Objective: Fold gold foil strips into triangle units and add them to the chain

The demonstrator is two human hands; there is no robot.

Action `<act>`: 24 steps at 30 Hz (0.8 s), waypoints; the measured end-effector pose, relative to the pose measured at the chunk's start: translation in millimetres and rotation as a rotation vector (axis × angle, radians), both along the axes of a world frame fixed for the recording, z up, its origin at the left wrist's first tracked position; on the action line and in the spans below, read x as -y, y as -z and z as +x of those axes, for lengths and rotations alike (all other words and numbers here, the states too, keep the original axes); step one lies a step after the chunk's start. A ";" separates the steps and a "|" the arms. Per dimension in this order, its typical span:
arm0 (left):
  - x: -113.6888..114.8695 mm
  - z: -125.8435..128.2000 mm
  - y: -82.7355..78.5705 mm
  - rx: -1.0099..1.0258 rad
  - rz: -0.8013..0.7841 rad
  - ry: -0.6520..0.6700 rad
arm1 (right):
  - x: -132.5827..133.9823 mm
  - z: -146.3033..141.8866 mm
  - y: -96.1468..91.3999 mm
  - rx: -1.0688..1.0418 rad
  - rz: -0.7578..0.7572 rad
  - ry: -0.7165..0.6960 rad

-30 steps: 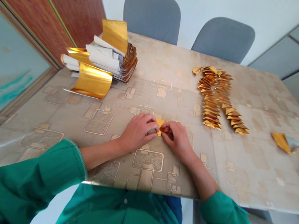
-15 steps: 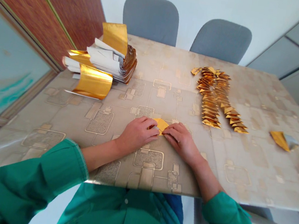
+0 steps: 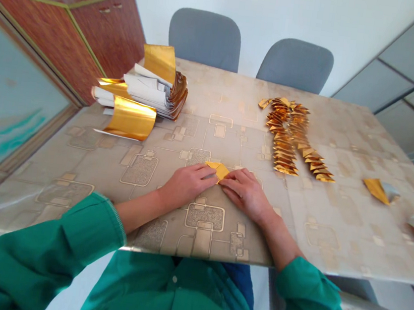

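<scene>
Holding folded gold foil [image 3: 218, 170] between both hands [image 3: 186, 185]

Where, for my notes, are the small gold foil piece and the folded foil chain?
small gold foil piece [image 3: 219, 171]: head view, its top fold.
folded foil chain [image 3: 282, 134]: head view, its left strand.

Head-worn view, angled down at hands [image 3: 187, 185]

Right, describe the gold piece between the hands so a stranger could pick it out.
On the patterned table, look toward the near edge, where the left hand and right hand nearly meet. Between them sits a small folded piece of gold foil, alone under the fingers, unlike the rows of folded gold pieces to the right and curled gold sheets to the left.
</scene>
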State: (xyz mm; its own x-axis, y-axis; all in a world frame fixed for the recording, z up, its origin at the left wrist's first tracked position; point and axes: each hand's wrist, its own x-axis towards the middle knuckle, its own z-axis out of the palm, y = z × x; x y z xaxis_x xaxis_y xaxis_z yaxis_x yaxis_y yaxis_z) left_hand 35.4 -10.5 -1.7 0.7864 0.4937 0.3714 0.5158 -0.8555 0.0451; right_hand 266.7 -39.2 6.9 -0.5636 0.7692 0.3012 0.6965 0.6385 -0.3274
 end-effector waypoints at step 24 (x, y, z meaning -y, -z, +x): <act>-18.2 -9.6 -7.4 0.017 0.102 0.141 | -7.9 -8.6 1.2 0.126 0.157 0.067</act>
State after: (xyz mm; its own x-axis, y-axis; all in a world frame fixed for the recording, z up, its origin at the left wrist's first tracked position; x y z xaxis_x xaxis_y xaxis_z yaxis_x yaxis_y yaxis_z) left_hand 25.9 7.7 5.7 0.8383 0.3380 0.4278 0.3902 -0.9200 -0.0378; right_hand 258.1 -31.3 5.8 -0.5531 0.7557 0.3507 0.7685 0.6253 -0.1357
